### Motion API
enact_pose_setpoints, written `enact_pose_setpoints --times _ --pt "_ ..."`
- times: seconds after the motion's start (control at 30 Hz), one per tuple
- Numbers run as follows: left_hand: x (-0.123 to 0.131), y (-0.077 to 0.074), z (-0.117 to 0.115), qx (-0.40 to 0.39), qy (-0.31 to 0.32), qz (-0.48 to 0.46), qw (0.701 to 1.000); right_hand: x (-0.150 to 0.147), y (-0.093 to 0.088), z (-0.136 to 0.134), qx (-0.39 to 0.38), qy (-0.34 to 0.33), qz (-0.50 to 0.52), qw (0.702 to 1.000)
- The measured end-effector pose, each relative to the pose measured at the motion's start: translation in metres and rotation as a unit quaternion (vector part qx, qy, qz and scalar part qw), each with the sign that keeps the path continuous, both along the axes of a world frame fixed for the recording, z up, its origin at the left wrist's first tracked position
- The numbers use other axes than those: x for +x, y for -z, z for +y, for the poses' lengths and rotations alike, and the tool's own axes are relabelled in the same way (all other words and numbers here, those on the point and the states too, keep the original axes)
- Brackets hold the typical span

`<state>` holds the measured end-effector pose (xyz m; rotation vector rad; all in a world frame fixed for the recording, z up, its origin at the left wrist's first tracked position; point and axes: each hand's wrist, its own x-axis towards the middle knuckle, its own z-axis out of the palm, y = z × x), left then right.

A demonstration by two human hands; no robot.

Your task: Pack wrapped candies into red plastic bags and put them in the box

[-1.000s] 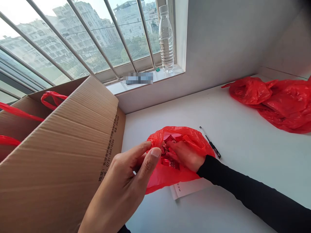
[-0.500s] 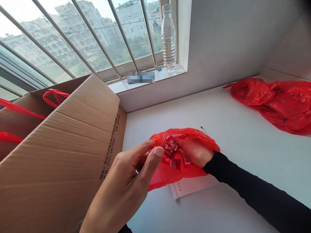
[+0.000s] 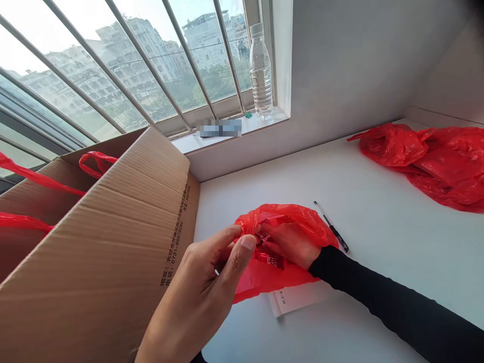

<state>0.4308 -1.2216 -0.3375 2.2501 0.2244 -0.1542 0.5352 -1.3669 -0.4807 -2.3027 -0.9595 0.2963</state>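
A thin red plastic bag [image 3: 302, 214] lies on the white table with its mouth open toward me. My left hand [image 3: 206, 287] pinches the bag's left rim between thumb and forefinger. Inside the bag is my right hand [image 3: 293, 244], reaching in as far as the wrist; its fingers are hidden by the plastic and the contents. Small dark-red printed packets [image 3: 271, 260] show in the bag beside the right hand. Under the bag, a white paper item [image 3: 298, 301] with black writing sticks out toward me.
A cardboard box [image 3: 94, 257] with red bag handles [image 3: 96, 164] inside stands at the left. Another red plastic bag [image 3: 427, 161] lies at the back right. A black pen [image 3: 335, 232] rests right of the open bag. On the windowsill stands a water bottle [image 3: 260, 75].
My right hand has moved slightly left and deeper among the packets, covering more of them. The bag has shifted, so more of the pen shows. My left hand keeps its pinch.
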Motion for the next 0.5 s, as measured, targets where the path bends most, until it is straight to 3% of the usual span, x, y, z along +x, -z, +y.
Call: enact_pose_setpoints --times 0.5 --pt "0.0 0.0 0.001 -0.012 -0.006 -0.002 1.0 0.0 -0.008 0.001 0.019 -0.03 0.034 0.999"
